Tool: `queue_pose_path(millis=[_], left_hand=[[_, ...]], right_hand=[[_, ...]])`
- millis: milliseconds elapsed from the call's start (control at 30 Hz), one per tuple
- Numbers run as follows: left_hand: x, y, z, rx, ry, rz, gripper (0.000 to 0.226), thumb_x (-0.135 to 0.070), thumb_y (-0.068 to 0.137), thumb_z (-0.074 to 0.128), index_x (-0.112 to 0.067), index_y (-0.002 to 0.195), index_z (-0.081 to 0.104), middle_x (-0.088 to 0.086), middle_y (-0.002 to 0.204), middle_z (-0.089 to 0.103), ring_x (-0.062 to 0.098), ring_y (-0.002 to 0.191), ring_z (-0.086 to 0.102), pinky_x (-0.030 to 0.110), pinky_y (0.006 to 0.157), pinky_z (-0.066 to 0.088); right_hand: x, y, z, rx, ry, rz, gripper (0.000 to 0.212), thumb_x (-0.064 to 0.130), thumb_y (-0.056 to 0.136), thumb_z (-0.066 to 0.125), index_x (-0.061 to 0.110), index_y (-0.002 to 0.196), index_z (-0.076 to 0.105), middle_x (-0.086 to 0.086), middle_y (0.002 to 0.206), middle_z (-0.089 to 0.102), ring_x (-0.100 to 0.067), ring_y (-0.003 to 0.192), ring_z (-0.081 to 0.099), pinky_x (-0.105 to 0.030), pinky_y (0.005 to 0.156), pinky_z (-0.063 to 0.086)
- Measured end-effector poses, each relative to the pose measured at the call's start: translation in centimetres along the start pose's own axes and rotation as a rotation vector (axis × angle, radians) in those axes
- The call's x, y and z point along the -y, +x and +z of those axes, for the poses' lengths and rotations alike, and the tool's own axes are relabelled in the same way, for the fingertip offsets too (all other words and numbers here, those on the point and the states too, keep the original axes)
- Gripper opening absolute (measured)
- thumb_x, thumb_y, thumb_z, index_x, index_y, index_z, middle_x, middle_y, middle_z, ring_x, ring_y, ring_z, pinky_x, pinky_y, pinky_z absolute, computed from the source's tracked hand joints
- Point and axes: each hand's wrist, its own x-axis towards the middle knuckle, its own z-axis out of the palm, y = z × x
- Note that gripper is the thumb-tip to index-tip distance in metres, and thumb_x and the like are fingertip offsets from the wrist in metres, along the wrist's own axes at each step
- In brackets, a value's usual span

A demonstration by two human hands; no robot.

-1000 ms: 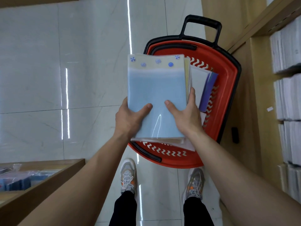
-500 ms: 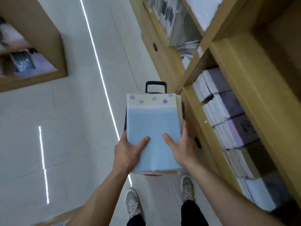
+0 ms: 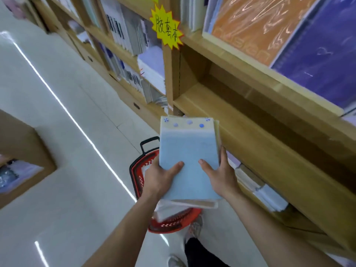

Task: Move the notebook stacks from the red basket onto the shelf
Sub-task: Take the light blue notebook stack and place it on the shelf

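I hold a stack of notebooks point(image 3: 187, 151) in both hands; its top cover is pale blue with small blue dots along the far edge. My left hand point(image 3: 160, 177) grips the stack's near left side, thumb on top. My right hand point(image 3: 219, 173) grips its near right side the same way. The stack hovers in front of the wooden shelf point(image 3: 221, 105), level with a bare compartment. The red basket point(image 3: 138, 170) stands on the floor below, mostly hidden by the stack, with white notebooks point(image 3: 163, 211) showing inside.
Shelf compartments to the left and below hold rows of white notebooks point(image 3: 152, 68). Large orange and purple covers point(image 3: 269, 35) stand on the shelf above. A yellow star label point(image 3: 166, 28) hangs on the upright. A second wooden unit point(image 3: 23, 151) stands across the tiled aisle.
The notebook stack has risen from just above the basket to shelf height. My view has swung up from the floor and basket toward the shelf. Both hands keep the same grip.
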Motion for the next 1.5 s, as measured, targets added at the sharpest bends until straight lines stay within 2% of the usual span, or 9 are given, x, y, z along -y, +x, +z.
queue_pose_path(millis=[100, 233, 533, 933, 1067, 1200, 1333, 1433, 1500], left_hand=[[-2.6, 3.9, 1.7, 0.025, 0.085, 0.047, 0.058, -0.061, 0.070, 0.079, -0.034, 0.119, 0.063, -0.015, 0.104, 0.072, 0.007, 0.089, 0.069, 0.031, 0.079, 0.057], [-5.7, 9.4, 3.7, 0.065, 0.181, 0.112, 0.050, -0.057, 0.074, 0.079, -0.031, 0.114, 0.064, -0.015, 0.099, 0.070, 0.008, 0.087, 0.066, 0.019, 0.068, 0.049], [-9.2, 22.7, 7.0, 0.253, 0.226, 0.219, 0.055, -0.055, 0.068, 0.085, -0.025, 0.111, 0.067, -0.008, 0.103, 0.073, 0.011, 0.088, 0.071, 0.029, 0.076, 0.059], [-11.9, 34.2, 12.9, 0.480, 0.415, 0.279, 0.068, -0.071, 0.066, 0.077, -0.020, 0.110, 0.065, -0.002, 0.101, 0.071, 0.015, 0.083, 0.070, 0.034, 0.074, 0.061], [-13.3, 34.8, 13.4, 0.391, 0.626, 0.402, 0.067, -0.082, 0.072, 0.060, -0.022, 0.102, 0.061, -0.005, 0.090, 0.065, 0.016, 0.080, 0.065, 0.034, 0.077, 0.058], [-12.2, 35.1, 12.7, 0.507, 0.394, 0.233, 0.076, -0.075, 0.064, 0.070, -0.018, 0.114, 0.063, -0.002, 0.109, 0.067, 0.023, 0.098, 0.065, 0.041, 0.094, 0.053], [-9.9, 34.4, 12.6, 0.530, 0.254, 0.193, 0.064, -0.055, 0.065, 0.082, -0.022, 0.117, 0.064, -0.005, 0.106, 0.071, 0.017, 0.095, 0.070, 0.040, 0.088, 0.058], [-9.7, 34.1, 13.1, 0.533, 0.211, 0.231, 0.080, -0.065, 0.054, 0.080, -0.027, 0.121, 0.061, -0.007, 0.109, 0.071, 0.017, 0.097, 0.070, 0.040, 0.087, 0.059], [-10.2, 34.2, 13.7, 0.541, 0.175, 0.220, 0.067, -0.057, 0.061, 0.083, -0.026, 0.115, 0.059, -0.008, 0.105, 0.069, 0.017, 0.098, 0.069, 0.039, 0.086, 0.058]], right_hand=[[0.2, 3.2, -1.1, -0.069, 0.062, 0.024, 0.095, 0.053, 0.083, 0.074, 0.029, 0.158, 0.022, 0.006, 0.140, 0.058, -0.011, 0.117, 0.062, -0.033, 0.095, 0.053], [0.5, 8.0, -1.5, -0.135, 0.144, 0.054, 0.101, 0.065, 0.073, 0.070, 0.030, 0.156, 0.024, 0.003, 0.136, 0.059, -0.014, 0.110, 0.065, -0.041, 0.089, 0.058], [0.7, 17.2, 0.4, -0.359, 0.305, 0.125, 0.073, 0.033, 0.090, 0.073, 0.018, 0.149, 0.034, 0.007, 0.114, 0.064, -0.007, 0.094, 0.068, -0.009, 0.056, 0.049], [0.0, 25.6, 1.3, -0.682, 0.372, 0.189, 0.048, 0.039, 0.084, 0.079, 0.023, 0.123, 0.055, 0.007, 0.107, 0.068, -0.013, 0.090, 0.068, -0.020, 0.070, 0.053], [0.1, 25.7, 0.9, -0.686, 0.312, 0.209, 0.043, 0.043, 0.089, 0.073, 0.026, 0.122, 0.052, 0.010, 0.104, 0.064, -0.011, 0.087, 0.065, -0.019, 0.067, 0.049], [-0.8, 23.5, 2.1, -0.647, 0.171, 0.243, 0.044, 0.050, 0.097, 0.057, 0.025, 0.132, 0.048, 0.010, 0.110, 0.063, -0.012, 0.088, 0.061, -0.026, 0.070, 0.049], [-1.4, 22.7, 4.4, -0.675, 0.372, 0.211, 0.043, 0.040, 0.095, 0.063, 0.029, 0.133, 0.048, 0.012, 0.114, 0.068, -0.008, 0.096, 0.068, -0.036, 0.084, 0.058], [-1.2, 23.3, 4.4, -0.696, 0.393, 0.185, 0.048, 0.035, 0.090, 0.072, 0.029, 0.131, 0.046, 0.012, 0.112, 0.067, -0.007, 0.096, 0.068, -0.028, 0.083, 0.058], [-1.3, 23.9, 3.9, -0.704, 0.372, 0.182, 0.049, 0.032, 0.090, 0.074, 0.029, 0.129, 0.044, 0.015, 0.108, 0.065, -0.001, 0.090, 0.066, -0.016, 0.075, 0.054]])
